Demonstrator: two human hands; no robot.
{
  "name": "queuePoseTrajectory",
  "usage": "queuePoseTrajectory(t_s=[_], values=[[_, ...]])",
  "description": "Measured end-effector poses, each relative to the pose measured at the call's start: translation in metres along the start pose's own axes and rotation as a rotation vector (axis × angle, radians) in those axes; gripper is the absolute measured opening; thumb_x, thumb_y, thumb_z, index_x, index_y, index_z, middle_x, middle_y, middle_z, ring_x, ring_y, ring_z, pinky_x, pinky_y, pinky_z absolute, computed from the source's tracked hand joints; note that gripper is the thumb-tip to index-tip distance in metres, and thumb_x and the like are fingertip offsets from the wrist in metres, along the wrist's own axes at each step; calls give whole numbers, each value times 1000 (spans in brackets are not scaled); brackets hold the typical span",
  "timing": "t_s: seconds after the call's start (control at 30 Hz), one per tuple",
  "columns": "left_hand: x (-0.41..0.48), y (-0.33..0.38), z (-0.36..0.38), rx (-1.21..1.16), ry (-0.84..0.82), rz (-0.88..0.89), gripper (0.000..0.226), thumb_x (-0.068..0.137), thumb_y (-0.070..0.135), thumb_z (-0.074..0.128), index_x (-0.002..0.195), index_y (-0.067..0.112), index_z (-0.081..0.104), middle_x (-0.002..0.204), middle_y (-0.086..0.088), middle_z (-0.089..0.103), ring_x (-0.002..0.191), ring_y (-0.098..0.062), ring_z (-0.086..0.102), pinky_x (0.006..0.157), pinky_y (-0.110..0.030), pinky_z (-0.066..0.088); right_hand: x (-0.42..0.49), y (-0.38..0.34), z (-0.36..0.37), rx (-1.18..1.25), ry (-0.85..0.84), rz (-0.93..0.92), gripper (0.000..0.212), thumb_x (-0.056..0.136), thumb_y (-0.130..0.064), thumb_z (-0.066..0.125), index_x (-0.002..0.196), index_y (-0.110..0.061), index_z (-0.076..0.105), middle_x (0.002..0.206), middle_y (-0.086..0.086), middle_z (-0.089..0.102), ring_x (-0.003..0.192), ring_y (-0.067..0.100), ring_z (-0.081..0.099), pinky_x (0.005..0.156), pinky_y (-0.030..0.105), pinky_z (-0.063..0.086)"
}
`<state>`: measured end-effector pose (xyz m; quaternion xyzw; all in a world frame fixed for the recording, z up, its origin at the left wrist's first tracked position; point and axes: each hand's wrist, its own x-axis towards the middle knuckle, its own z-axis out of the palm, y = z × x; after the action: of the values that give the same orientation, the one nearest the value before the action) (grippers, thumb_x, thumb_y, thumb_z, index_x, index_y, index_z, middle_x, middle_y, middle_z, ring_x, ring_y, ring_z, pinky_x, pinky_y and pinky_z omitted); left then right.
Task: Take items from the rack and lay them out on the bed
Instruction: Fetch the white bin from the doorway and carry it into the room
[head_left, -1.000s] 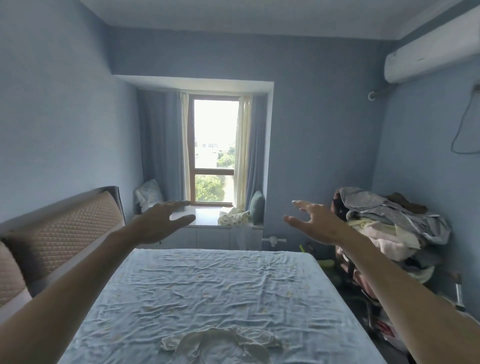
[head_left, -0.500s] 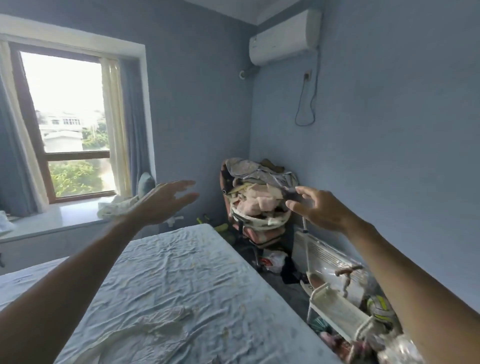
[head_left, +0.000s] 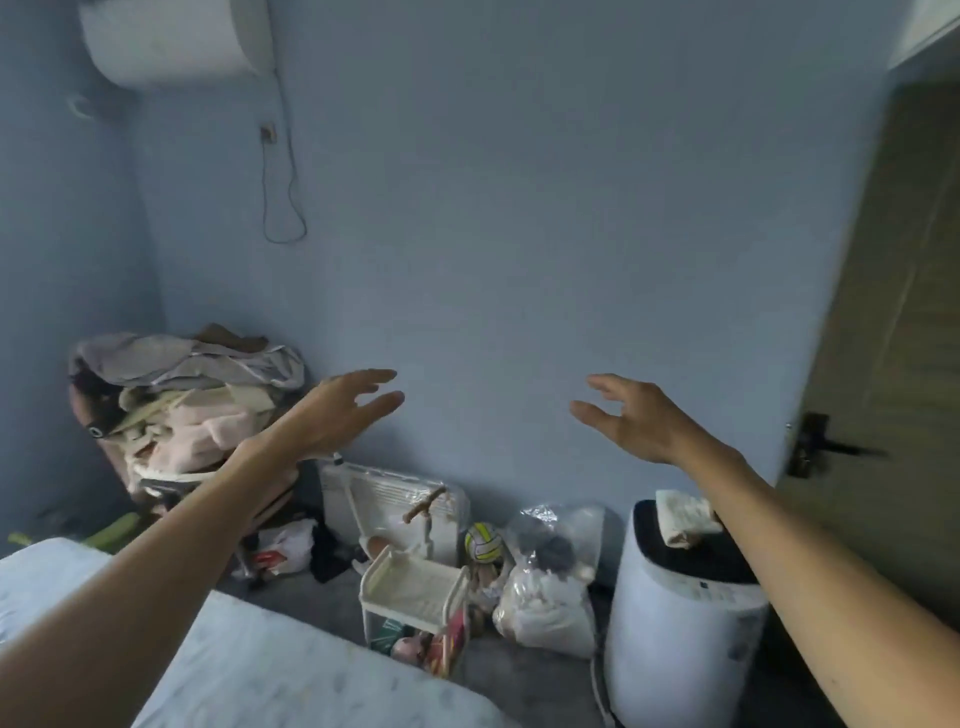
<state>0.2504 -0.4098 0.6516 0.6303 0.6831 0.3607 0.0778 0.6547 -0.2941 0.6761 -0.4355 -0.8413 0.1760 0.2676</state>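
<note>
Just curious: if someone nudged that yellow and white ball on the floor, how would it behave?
The ball is round, so it would probably roll. It looks wedged between the white cart and plastic bag, so likely not far.

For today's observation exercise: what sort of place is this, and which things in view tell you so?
Most likely a home bedroom that doubles as storage. A bed with a crumpled sheet fills the near corner, a heap of clothes sits piled in the far corner, and an air conditioner hangs on the blue wall.

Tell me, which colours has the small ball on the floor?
The ball is yellow and white in panels; the head view shows it.
</note>
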Motion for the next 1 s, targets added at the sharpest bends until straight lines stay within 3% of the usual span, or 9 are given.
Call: queuePoseTrajectory(t_s=[0.2,0.33,0.47,0.5,0.67,0.77,0.87,0.93,1.0], values=[[110,102,129,-48,-135,191,92,71,101,46,143,45,59,142,5,67,126,-14,67,113,-45,52,-22,118,-87,-66,110,203,90,86,-77,60,157,-23,45,157,0,50,142,20,50,116,39,40],[164,166,203,-107,-248,302,89,77,97,48,146,42,56,146,5,65,130,-13,64,115,-44,50,-41,184,-130,-94,194,315,118,67,-99,49,157,-24,43,160,-5,47,144,18,48,117,46,41],[208,226,277,-167,-364,419,88,77,96,48,146,43,56,148,8,62,133,-11,61,116,-45,48,-69,230,-159,-124,255,452,72,95,-64,59,154,-24,48,155,-7,52,133,14,54,107,37,41],[217,240,296,-177,-391,453,88,78,95,48,147,41,56,148,8,62,134,-11,60,117,-44,48,-76,240,-165,-147,267,492,70,96,-64,59,154,-26,48,156,-7,51,136,14,53,109,39,42],[266,306,389,-205,-526,627,73,91,81,46,149,38,53,155,6,56,138,-18,57,119,-46,45,-109,295,-188,-213,385,723,110,64,-102,46,153,-37,47,155,-7,53,140,15,52,115,46,44],[290,343,445,-215,-614,736,67,97,76,45,151,38,51,157,4,54,138,-22,56,117,-44,44,-130,313,-195,-234,480,852,115,60,-106,40,152,-37,48,155,-4,54,138,20,54,114,45,44],[303,380,493,-218,-738,837,61,101,68,50,150,32,56,147,5,59,128,-19,58,111,-38,43,-153,325,-196,-277,558,978,93,76,-93,51,146,-33,54,148,0,59,133,25,58,112,46,46],[310,403,523,-223,-812,881,75,91,84,48,149,38,56,149,11,59,131,-18,59,117,-44,44,-169,334,-197,-294,608,1020,67,88,-73,61,140,-31,60,140,1,66,127,25,63,109,46,49],[312,424,554,-243,-876,930,90,79,98,43,151,43,52,155,10,56,139,-19,56,120,-51,43,-184,342,-200,-297,647,1093,60,92,-65,64,139,-28,63,135,0,70,124,24,65,106,41,50]])
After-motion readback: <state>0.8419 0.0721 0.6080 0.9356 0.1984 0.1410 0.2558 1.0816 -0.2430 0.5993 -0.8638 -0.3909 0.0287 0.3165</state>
